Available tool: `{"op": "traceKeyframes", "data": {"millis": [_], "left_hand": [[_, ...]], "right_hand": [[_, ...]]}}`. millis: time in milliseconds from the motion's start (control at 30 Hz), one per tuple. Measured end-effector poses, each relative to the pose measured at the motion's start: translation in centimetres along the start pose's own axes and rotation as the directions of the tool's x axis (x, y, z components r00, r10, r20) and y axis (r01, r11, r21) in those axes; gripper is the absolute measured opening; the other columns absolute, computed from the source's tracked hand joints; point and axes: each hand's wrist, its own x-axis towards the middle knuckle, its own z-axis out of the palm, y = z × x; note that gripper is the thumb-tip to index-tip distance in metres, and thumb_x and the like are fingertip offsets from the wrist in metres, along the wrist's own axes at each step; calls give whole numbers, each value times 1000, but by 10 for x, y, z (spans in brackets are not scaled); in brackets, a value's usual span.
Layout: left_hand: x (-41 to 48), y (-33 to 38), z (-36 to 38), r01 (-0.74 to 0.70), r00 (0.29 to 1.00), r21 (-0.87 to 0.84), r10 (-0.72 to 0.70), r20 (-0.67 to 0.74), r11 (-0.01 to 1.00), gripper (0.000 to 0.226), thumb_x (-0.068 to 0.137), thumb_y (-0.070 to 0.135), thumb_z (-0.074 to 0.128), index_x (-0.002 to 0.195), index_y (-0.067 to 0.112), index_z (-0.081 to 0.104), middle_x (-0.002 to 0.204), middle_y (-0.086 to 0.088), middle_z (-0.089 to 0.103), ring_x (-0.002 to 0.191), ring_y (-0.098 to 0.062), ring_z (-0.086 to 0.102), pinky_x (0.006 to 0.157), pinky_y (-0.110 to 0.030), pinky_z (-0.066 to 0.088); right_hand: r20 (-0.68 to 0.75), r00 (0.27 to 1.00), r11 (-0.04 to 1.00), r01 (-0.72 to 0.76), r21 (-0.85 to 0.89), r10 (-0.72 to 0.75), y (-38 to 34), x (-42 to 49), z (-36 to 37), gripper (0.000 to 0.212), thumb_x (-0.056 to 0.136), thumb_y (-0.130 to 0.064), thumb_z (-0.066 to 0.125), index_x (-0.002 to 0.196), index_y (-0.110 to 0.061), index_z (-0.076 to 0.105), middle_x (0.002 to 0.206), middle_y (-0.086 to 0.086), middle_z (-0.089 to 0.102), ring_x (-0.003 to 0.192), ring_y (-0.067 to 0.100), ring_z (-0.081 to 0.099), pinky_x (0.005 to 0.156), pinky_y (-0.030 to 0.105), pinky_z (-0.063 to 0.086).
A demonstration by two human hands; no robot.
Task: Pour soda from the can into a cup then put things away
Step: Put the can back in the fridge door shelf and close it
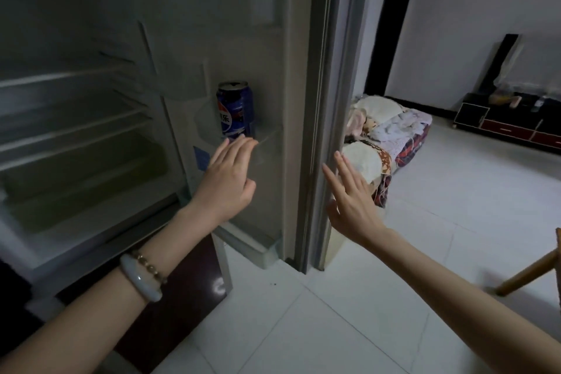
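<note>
A blue soda can (pixel 235 110) stands upright in a clear shelf on the inside of the open fridge door (pixel 273 70). My left hand (pixel 228 180) is just below the can, fingers spread, fingertips at the shelf's front rail, holding nothing. My right hand (pixel 352 198) is open with fingers spread beside the outer edge of the door, not gripping it. No cup is in view.
The fridge interior (pixel 76 118) with bare wire shelves and a drawer lies to the left. A sofa heaped with blankets (pixel 391 127) sits beyond the door, a low black cabinet (pixel 513 121) at the far right, a wooden chair leg (pixel 528 273) at the right edge, white tiled floor below.
</note>
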Motion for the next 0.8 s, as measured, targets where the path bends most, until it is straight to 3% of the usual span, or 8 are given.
{"op": "traceKeyframes", "data": {"millis": [167, 300, 400, 533, 700, 800], "left_hand": [[-38, -4, -25, 124, 992, 68, -124, -3, 990, 70, 82, 4, 54, 145, 2, 23, 152, -14, 27, 143, -23, 19, 117, -29, 0], [-64, -11, -46, 253, 966, 64, -256, 38, 965, 74, 87, 12, 55, 148, 5, 12, 155, -14, 16, 144, -23, 13, 117, -31, 4], [-85, -19, -62, 336, 940, 57, -339, 48, 940, 76, 90, 15, 54, 149, 9, 7, 158, -10, 8, 145, -20, 3, 115, -28, 0], [-119, -22, -75, 366, 930, 47, -367, 15, 929, 77, 91, 15, 55, 150, 12, 6, 158, -7, 5, 143, -10, -2, 113, -24, -2], [-173, -12, -74, 404, 906, -22, -397, 146, 915, 78, 92, 23, 53, 150, 24, 1, 157, 9, 0, 142, -1, -3, 117, -29, 6], [-197, -15, -81, 493, 863, -132, -464, 203, 860, 77, 93, 26, 53, 150, 30, 1, 151, 21, 1, 137, 7, -1, 113, -20, 5]], "right_hand": [[-21, 999, 998, 46, 34, -45, -27, -11, -7, 79, 68, 2, 61, 141, 6, 30, 148, 31, 23, 141, 37, 15, 113, 49, 18], [-27, 985, 985, 171, 36, -170, -50, -15, -6, 70, 74, -7, 37, 143, 3, 24, 150, 28, 19, 142, 34, 13, 114, 47, 18], [-16, 959, 959, 283, -4, -283, -67, -20, -6, 72, 75, -11, 31, 145, -1, 18, 151, 23, 11, 143, 31, 8, 116, 46, 17], [7, 912, 911, 411, -47, -411, -94, -21, -6, 75, 77, -13, 31, 147, -6, 7, 153, 20, 6, 144, 31, 6, 116, 47, 17], [34, 816, 811, 578, -89, -577, -128, -7, 3, 74, 80, -10, 40, 148, -8, 9, 154, 18, 8, 143, 33, 10, 114, 50, 23], [2, 757, 753, 651, -92, -654, -158, 5, 14, 69, 83, -9, 32, 149, -9, 10, 155, 15, 9, 144, 31, 8, 115, 49, 20]]}}
